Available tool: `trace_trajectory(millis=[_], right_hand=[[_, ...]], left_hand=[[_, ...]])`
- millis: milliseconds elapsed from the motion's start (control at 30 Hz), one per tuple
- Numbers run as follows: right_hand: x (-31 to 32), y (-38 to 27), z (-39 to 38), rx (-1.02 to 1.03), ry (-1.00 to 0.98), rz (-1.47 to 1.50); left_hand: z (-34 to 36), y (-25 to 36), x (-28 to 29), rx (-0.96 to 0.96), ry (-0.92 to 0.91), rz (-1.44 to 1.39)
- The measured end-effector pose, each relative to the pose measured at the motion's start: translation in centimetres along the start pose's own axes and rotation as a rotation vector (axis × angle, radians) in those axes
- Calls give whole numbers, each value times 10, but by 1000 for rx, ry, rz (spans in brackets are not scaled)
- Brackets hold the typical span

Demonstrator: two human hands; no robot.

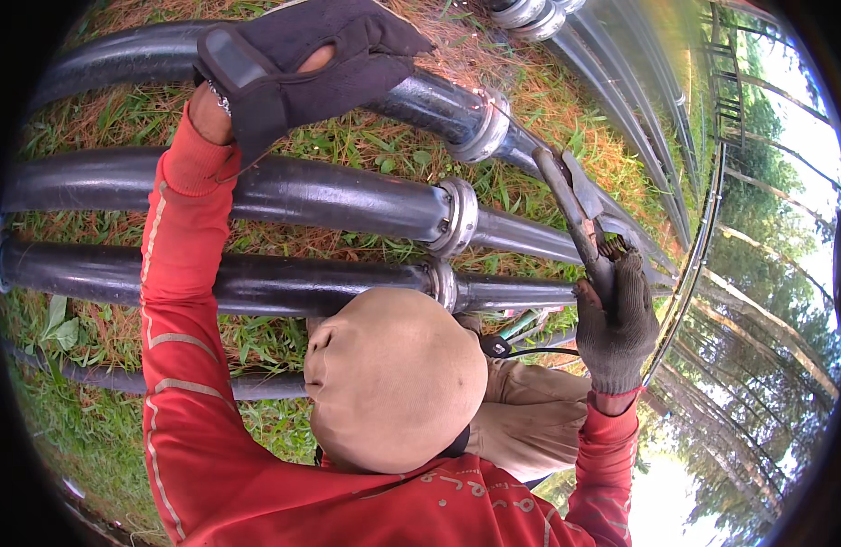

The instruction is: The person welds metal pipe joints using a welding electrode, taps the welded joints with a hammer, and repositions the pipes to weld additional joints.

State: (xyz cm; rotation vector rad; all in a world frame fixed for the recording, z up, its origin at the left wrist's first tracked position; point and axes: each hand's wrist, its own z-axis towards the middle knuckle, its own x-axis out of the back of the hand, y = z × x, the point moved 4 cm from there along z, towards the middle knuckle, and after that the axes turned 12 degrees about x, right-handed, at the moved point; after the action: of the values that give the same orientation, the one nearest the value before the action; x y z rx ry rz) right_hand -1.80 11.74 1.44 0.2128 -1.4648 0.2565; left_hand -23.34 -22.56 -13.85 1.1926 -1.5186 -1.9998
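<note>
My left hand (pixel 338 64), in a black glove with a strap at the wrist, lies over the farthest black pipe (pixel 439 100). It looks closed round the pipe, though the fingertips are partly hidden. On the right, my right hand (pixel 617 319), in a grey knit glove, is closed on a pliers-like tool (pixel 576 205). Two long dark arms of this tool point away from the hand, and a small toothed metal part shows near the fingers. Below the tool, the narrower ends of the pipes run off to the right.
Two more black pipes (pixel 338 196) (pixel 211 278) run parallel, with pale joint collars (pixel 457 217). A large rounded tan shape (pixel 398 378), its kind unclear, fills the near middle. More pipes (pixel 612 109) lie at the far right. Grass and pine needles cover the ground; trees stand right.
</note>
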Motion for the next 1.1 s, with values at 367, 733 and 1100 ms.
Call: trace_trajectory(millis=[367, 733, 1100], right_hand=[[-3, -2, 2, -68, -53, 10], [-7, -1, -1, -31, -50, -3], [-14, 1, 0, -7, -4, 42]], left_hand=[[-4, 2, 0, -2, -4, -24], [-3, 1, -2, -7, -9, -50], [1, -11, 3, -34, -74, -110]])
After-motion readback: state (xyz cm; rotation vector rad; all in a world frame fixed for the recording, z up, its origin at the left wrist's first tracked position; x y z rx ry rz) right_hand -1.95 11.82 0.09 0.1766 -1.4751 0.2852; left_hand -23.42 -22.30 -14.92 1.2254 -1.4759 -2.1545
